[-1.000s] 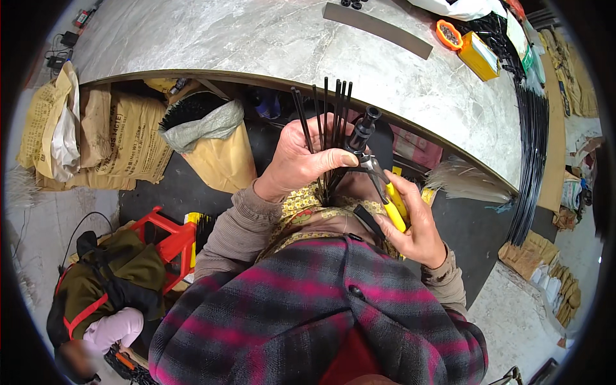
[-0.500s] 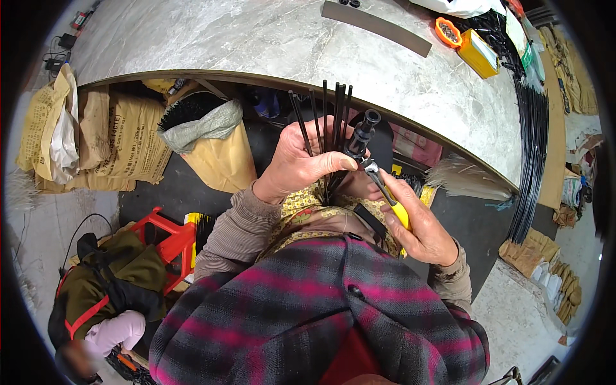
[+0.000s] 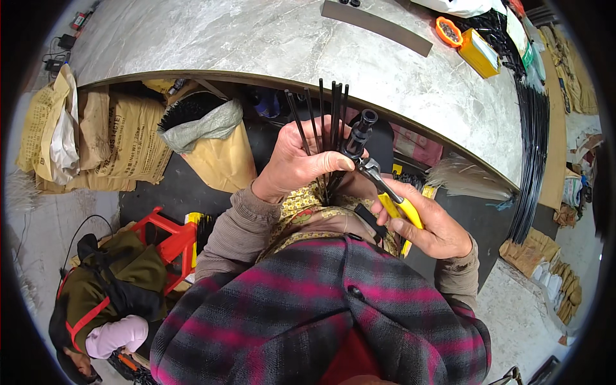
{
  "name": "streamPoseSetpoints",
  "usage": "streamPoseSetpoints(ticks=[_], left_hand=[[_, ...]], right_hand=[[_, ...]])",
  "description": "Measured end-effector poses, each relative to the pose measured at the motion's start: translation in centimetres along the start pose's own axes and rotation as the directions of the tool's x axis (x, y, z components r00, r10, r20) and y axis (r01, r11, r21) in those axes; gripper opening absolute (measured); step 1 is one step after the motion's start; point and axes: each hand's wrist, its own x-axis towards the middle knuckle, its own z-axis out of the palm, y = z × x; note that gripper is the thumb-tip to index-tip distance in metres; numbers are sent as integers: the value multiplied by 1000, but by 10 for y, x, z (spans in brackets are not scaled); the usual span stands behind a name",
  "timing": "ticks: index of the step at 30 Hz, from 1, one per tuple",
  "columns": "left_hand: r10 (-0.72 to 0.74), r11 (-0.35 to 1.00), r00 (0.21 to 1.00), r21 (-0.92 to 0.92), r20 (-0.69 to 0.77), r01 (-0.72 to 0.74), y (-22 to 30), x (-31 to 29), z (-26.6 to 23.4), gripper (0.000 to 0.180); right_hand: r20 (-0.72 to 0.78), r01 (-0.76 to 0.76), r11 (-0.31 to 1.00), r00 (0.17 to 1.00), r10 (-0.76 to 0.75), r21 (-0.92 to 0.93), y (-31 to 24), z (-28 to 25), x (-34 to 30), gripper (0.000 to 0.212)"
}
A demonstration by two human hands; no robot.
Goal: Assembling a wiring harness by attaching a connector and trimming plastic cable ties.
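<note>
My left hand (image 3: pixel 296 159) is closed around several thin black rods (image 3: pixel 337 106) that fan upward between its fingers. Its thumb presses near a ribbed black tubular fitting (image 3: pixel 359 136), which stands tilted beside the rods with its hollow end up. Yellow-handled pliers (image 3: pixel 408 209) are in my right hand (image 3: pixel 437 226). Their jaws meet the lower part of the fitting, and their handles are spread apart. What lies between the jaws is too small to make out. Below, the rods' lower ends drop toward my lap and are partly hidden by the left hand.
Ahead is a grey marbled tabletop (image 3: pixel 244 38) with a curved dark strip (image 3: pixel 378 29), an orange bowl of small parts (image 3: pixel 448 32) and a yellow box (image 3: pixel 480 52). Long black rods (image 3: pixel 531 154) hang off its right edge. Sacks (image 3: pixel 218 157) stand under it. A person (image 3: pixel 112 289) sits lower left.
The pliers' handles have spread apart, with the right hand shifting slightly right and down. The fitting and rods have moved a little left in my left hand.
</note>
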Motion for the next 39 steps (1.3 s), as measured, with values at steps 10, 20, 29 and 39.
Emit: streamPoseSetpoints(ticks=[10, 20, 29, 39], left_hand=[[-26, 998, 1000, -55, 14, 27, 5, 3, -2, 30], [-22, 1000, 1000, 8, 19, 22, 0, 2, -8, 29], [-14, 982, 1000, -188, -17, 10, -4, 3, -7, 32], [-69, 983, 997, -174, -27, 63, -6, 4, -10, 38]], right_hand=[[11, -70, 949, 997, 70, 307, 14, 11, 5, 63], [75, -152, 895, 988, 133, 420, 5, 7, 8, 64], [55, 5, 824, 998, -44, 566, 37, 26, 14, 53], [-33, 93, 786, 995, -91, 611, 47, 42, 24, 58]])
